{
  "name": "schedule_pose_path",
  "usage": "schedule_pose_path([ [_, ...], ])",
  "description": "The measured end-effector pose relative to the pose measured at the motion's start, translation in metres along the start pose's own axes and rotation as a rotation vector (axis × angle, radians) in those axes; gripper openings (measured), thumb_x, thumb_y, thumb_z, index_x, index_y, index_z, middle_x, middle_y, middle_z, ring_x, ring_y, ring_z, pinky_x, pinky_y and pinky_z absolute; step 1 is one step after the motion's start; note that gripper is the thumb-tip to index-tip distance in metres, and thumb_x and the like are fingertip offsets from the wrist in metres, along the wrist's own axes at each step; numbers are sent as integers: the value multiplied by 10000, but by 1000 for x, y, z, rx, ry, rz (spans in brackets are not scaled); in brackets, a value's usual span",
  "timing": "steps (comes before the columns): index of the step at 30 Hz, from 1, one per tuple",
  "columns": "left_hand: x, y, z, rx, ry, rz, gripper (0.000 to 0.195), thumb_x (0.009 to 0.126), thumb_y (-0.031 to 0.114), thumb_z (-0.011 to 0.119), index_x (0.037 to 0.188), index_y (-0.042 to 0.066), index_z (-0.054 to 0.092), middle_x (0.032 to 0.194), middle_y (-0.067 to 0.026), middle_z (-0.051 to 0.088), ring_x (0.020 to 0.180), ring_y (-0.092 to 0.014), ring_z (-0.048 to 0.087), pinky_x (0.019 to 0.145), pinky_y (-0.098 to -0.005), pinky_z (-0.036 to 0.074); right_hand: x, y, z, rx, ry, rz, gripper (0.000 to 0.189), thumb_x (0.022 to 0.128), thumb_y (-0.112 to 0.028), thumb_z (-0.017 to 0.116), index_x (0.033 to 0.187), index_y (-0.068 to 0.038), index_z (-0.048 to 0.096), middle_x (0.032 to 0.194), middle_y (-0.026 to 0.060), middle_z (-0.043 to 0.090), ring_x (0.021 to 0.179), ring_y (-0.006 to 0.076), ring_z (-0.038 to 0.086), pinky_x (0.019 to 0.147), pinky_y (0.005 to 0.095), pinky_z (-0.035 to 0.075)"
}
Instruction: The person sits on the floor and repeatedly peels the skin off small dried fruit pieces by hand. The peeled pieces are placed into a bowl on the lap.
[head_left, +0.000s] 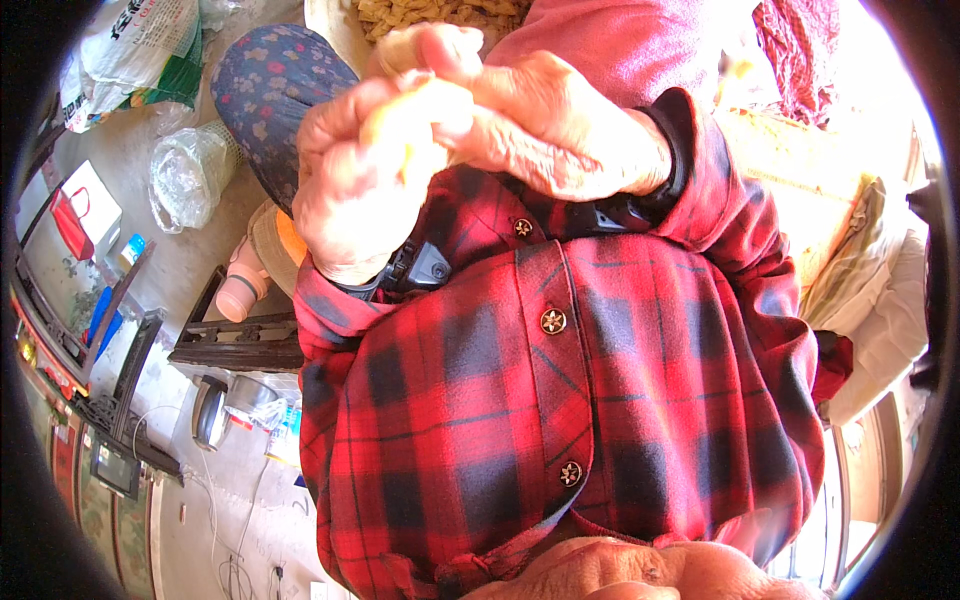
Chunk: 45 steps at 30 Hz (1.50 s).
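Note:
My two hands are together above my lap, at the top of the head view. My left hand (356, 187) has its fingers curled round a small pale yellow piece (409, 127); glare and blur hide its exact shape. My right hand (555, 135) reaches in from the other side, its fingers against the left fingers. Whether it also grips the piece cannot be made out. Black straps with small devices (427, 266) circle my wrists. Beyond the hands, a light container holds many yellowish, dried-looking pieces (442, 13). Pink cloth (622, 45) lies beside it.
On the left floor are a printed woven sack (135, 60) and a plastic-lined basket (191, 176). Near my left side stand a dark wooden frame (240, 341), a pink cylinder (244, 281), a kettle (210, 412) and a metal pot (250, 394). A tan cushioned seat (802, 187) is at right.

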<state>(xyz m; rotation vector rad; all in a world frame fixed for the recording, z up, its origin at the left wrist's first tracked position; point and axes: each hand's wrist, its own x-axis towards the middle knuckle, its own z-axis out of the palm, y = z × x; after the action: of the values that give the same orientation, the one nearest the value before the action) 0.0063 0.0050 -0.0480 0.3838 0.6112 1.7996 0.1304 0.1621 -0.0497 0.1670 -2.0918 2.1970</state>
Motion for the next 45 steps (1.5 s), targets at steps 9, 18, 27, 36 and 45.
schedule_pose_path([
  [9, 9, -2, 11, 414, 133, 132, 162, 794, -27, 551, 930, -57, 634, 1179, -198, 579, 996, -234, 610, 857, -306, 481, -8, 0, 3, -914, 15, -342, 258, 837, -52, 622, 1058, 70, 569, 802, 120, 550, 687, 243, 581, 555, 348, 459],
  [18, 15, -3, 10, 1095, 418, 131, 104, 893, 19, 628, 968, -49, 649, 883, -72, 681, 784, -112, 649, 722, -247, 524, 3, 18, -6, -996, 143, -250, 185, 855, -179, 550, 797, -23, 468, 572, 99, 509, 450, 259, 559, 404, 380, 440],
  [27, 5, 5, 10, 688, 451, -212, 189, 953, 120, 581, 977, -38, 682, 745, -50, 651, 596, -83, 580, 559, -202, 471, 0, 19, -15, -871, 86, -235, 210, 884, -186, 618, 844, -17, 501, 566, 114, 487, 472, 300, 554, 435, 389, 441],
  [36, -13, 24, 18, 603, 454, -318, 155, 919, 80, 585, 904, -48, 672, 706, -64, 638, 510, -84, 548, 468, -193, 405, -5, -2, -30, -594, -119, 40, 231, 902, -188, 663, 988, 18, 602, 759, 160, 624, 659, 341, 632, 576, 397, 486],
  [45, -37, 45, 21, 590, 430, -233, 198, 890, 8, 524, 708, -46, 580, 637, -114, 591, 428, -98, 469, 399, -221, 329, -9, -19, -37, -509, -189, -15, 209, 901, -165, 658, 1024, 3, 636, 772, 128, 638, 672, 327, 622, 596, 402, 475],
])
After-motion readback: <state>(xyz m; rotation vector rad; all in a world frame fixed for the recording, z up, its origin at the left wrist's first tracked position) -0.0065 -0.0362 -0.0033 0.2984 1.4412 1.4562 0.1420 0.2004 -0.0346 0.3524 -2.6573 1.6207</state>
